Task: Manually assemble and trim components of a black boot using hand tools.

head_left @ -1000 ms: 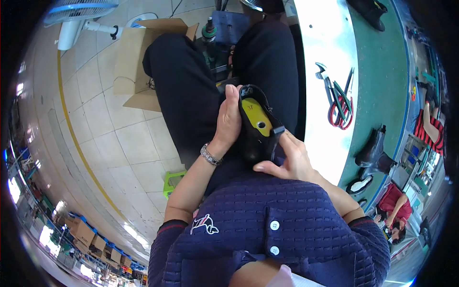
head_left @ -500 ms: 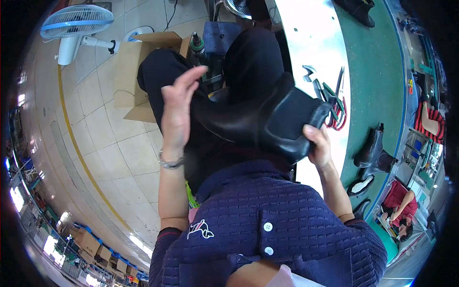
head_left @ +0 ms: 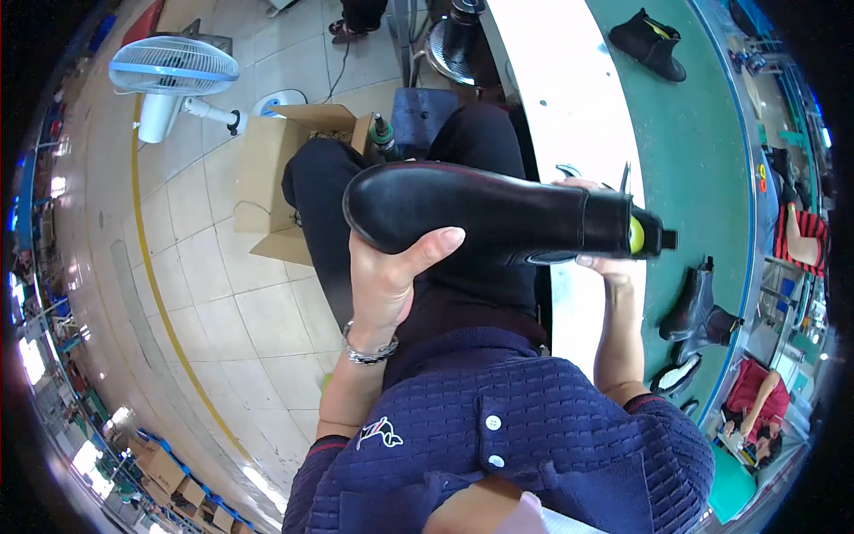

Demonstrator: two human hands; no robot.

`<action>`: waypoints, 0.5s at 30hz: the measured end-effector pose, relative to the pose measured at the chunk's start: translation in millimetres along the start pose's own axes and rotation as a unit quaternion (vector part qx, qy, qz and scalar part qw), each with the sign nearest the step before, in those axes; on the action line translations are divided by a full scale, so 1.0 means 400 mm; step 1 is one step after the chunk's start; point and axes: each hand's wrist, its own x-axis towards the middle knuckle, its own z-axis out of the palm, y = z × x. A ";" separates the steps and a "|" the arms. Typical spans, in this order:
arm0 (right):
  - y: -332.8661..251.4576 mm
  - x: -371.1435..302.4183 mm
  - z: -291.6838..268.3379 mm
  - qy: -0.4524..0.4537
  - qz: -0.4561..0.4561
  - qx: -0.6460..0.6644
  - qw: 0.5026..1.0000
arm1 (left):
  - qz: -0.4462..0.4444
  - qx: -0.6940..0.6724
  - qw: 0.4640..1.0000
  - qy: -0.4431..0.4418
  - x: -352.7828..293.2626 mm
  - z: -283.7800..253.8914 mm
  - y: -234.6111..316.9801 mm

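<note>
A black leather ankle boot (head_left: 480,203) lies sideways across my lap, its toe to the left and its opening to the right. Round the underside of its toe wraps my left hand (head_left: 391,267), thumb lying along the near side. My right hand (head_left: 614,263) grips the shaft near the top; its fingers are partly behind the boot. A yellow-green lining (head_left: 637,235) shows at the opening, with a dark pull tab beyond it. Hand tools on the white bench beside the shaft are mostly hidden by the boot and my hand.
Right of my lap runs a white bench top (head_left: 569,89), then a green surface (head_left: 658,133) carrying several black boots (head_left: 698,303). To my left stand an open cardboard box (head_left: 267,187) and a fan (head_left: 173,71). A person in red (head_left: 756,396) sits far right.
My left hand, open and off the boot before, now holds its toe. The boot has turned, bringing its upper into view and its opening to the right. My right hand has shifted along the shaft.
</note>
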 end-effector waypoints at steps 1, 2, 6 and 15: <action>-0.003 0.004 -0.004 -0.058 -0.058 0.012 0.997 | 0.004 0.001 1.000 0.002 0.004 0.007 0.001; -0.006 -0.003 0.004 -0.059 -0.073 -0.022 0.995 | 0.010 -0.011 1.000 0.007 0.011 0.013 0.001; -0.007 -0.039 0.027 -0.039 0.002 0.039 0.998 | 0.017 -0.027 0.999 0.036 0.041 0.017 -0.010; 0.002 -0.061 0.060 0.010 -0.003 -0.059 0.998 | -0.007 -0.069 0.993 0.097 0.075 0.013 -0.024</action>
